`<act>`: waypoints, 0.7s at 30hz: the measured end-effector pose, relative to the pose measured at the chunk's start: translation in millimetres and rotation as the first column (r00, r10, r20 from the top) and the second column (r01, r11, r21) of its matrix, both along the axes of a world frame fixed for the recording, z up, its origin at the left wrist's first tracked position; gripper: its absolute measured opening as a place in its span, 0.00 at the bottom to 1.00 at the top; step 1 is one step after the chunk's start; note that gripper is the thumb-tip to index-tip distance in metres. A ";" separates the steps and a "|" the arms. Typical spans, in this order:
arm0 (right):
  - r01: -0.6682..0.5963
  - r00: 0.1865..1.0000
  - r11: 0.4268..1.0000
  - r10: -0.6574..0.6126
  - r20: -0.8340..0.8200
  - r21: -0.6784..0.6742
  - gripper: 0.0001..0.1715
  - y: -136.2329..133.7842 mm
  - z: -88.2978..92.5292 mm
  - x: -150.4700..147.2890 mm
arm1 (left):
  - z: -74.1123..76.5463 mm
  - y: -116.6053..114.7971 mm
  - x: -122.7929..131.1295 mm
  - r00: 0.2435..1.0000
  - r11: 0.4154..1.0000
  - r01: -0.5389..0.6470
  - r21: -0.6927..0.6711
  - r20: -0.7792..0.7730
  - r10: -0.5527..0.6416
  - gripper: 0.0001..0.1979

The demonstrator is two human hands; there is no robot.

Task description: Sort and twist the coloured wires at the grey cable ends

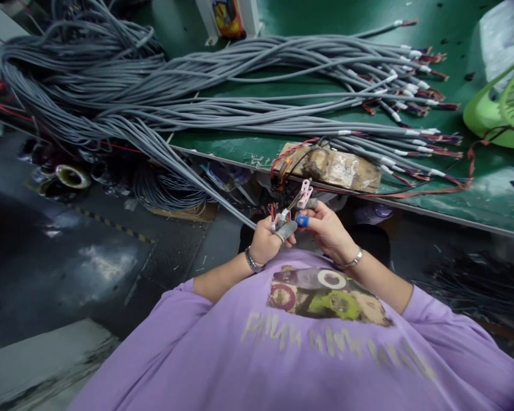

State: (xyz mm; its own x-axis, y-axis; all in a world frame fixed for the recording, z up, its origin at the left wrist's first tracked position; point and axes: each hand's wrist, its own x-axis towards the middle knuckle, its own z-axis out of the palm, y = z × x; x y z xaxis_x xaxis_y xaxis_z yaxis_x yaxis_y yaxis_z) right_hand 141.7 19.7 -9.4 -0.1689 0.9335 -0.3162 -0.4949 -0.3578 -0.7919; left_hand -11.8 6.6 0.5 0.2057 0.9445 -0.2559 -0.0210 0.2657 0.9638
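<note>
My left hand is closed around the ends of grey cables, just in front of my body. Thin coloured wires stick up from the cable ends beside a white sleeve. A grey cover wraps one of its fingertips. My right hand is pinched close beside it, with a blue wrap on one finger and a grey cover on another. At its fingertips is a small pale pink clip-like piece with a hole. Green and red wires run up towards this piece; their exact contact is hidden.
Many grey cables lie across the green bench, their stripped ends to the right. A tape-wrapped block sits at the bench edge. A light green basket stands at right. Coiled cable lies below the bench.
</note>
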 end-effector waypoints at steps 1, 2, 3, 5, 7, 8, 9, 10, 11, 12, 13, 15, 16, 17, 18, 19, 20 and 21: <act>0.009 1.000 1.000 -0.010 0.002 0.027 0.26 -1.2 0.5 -0.6 | -0.1 0.3 0.5 1.000 1.000 -0.017 0.000 0.004 0.017 0.21; 0.017 1.000 0.998 -0.017 0.001 0.055 0.25 -2.2 0.8 -0.9 | -0.9 0.9 1.0 0.999 0.999 -0.045 -0.003 0.017 0.045 0.21; 0.024 1.000 0.997 -0.023 -0.005 0.078 0.24 -2.9 0.8 -0.8 | -2.2 1.6 1.5 0.996 0.996 -0.086 -0.011 0.037 0.087 0.20; 0.035 0.999 0.995 -0.032 -0.035 0.092 0.23 -2.4 -0.8 0.8 | -5.0 2.9 2.0 0.980 0.984 -0.175 -0.041 0.089 0.178 0.20; 0.065 0.994 0.997 -0.061 -0.095 0.039 0.21 1.4 -4.3 4.1 | -6.7 2.8 1.5 0.963 0.972 -0.226 -0.063 0.140 0.232 0.20; 0.077 0.989 0.997 -0.078 -0.125 -0.014 0.20 4.6 -6.5 6.0 | -6.8 2.0 1.0 0.958 0.971 -0.232 -0.061 0.159 0.238 0.20; 0.078 0.985 0.994 -0.088 -0.145 -0.073 0.20 8.5 -8.6 7.7 | -6.5 0.8 0.4 0.957 0.973 -0.228 -0.049 0.173 0.233 0.20; 0.065 0.985 0.990 -0.084 -0.153 -0.126 0.21 12.7 -10.2 9.1 | -5.8 -0.7 0.0 0.959 0.976 -0.217 -0.032 0.181 0.219 0.20; 0.032 0.987 0.986 -0.057 -0.153 -0.162 0.23 16.9 -11.3 9.8 | -4.8 -2.4 -0.2 0.962 0.979 -0.204 -0.013 0.182 0.203 0.20; -0.015 0.989 0.984 -0.011 -0.149 -0.177 0.25 20.8 -11.5 9.8 | -3.7 -3.9 0.1 0.967 0.982 -0.188 0.005 0.178 0.184 0.20; -0.066 0.989 0.984 0.041 -0.144 -0.168 0.27 24.1 -10.9 8.9 | -2.5 -5.2 0.8 0.971 0.985 -0.171 0.023 0.171 0.165 0.20; -0.112 0.987 0.989 0.099 -0.128 -0.096 0.30 28.1 -8.3 5.3 | -0.3 -6.2 3.4 0.979 0.988 -0.144 0.052 0.150 0.135 0.20; -0.094 0.991 0.994 0.088 -0.105 -0.047 0.31 29.0 -6.9 2.9 | 0.6 -5.9 5.1 0.982 0.989 -0.135 0.065 0.139 0.125 0.21; -0.043 0.997 0.999 0.043 -0.065 0.005 0.31 29.3 -6.0 0.4 | 1.3 -5.1 6.9 0.984 0.989 -0.131 0.075 0.129 0.121 0.21; 0.026 1.000 0.998 -0.025 -0.015 0.057 0.31 29.4 -5.6 -1.9 | 1.8 -4.0 8.6 0.985 0.988 -0.132 0.080 0.121 0.121 0.21; 0.096 0.994 0.990 -0.100 0.035 0.104 0.32 29.6 -5.8 -4.0 | 2.0 -2.7 10.1 0.985 0.987 -0.134 0.083 0.116 0.124 0.21; 0.146 0.985 0.980 -0.157 0.072 0.138 0.33 29.9 -6.5 -5.7 | 2.1 -1.3 11.5 0.985 0.987 -0.137 0.085 0.114 0.127 0.20; 0.167 0.979 0.974 -0.181 0.088 0.151 0.34 30.6 -7.5 -7.0 | 2.1 0.1 12.6 0.985 0.987 -0.139 0.086 0.112 0.129 0.20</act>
State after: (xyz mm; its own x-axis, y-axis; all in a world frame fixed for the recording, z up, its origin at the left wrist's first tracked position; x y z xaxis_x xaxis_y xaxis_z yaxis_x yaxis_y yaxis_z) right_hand 134.7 50.3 -16.8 0.0262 0.9823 -0.1854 -0.4547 -0.1534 -0.8773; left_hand 0.8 6.7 2.6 0.0970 0.9841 -0.1491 -0.1532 0.1628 0.9747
